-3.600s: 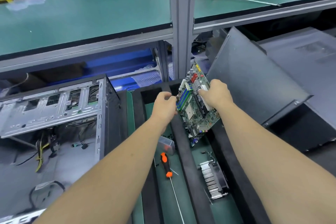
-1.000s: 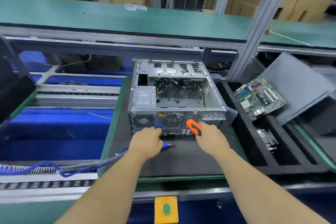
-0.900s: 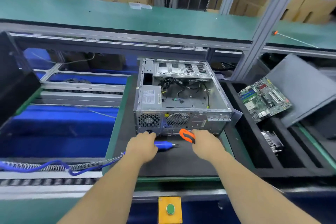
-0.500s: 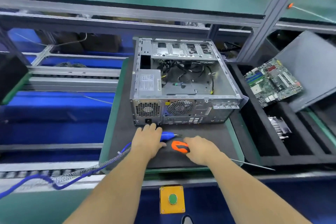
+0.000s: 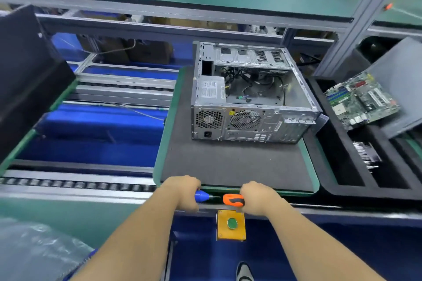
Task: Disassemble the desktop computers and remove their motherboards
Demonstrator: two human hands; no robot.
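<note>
Blue tool [image 5: 201,196] in the left hand [image 5: 182,191], orange screwdriver [image 5: 233,200] in the right hand [image 5: 258,198]; both shafts are hidden. The open computer case [image 5: 251,98] sits far on the surface [image 5: 228,162], motherboard [image 5: 360,100] right.

No text could be read; printing on the power supply label [image 5: 209,91] and a yellow sticker [image 5: 232,112] was too blurred.
</note>
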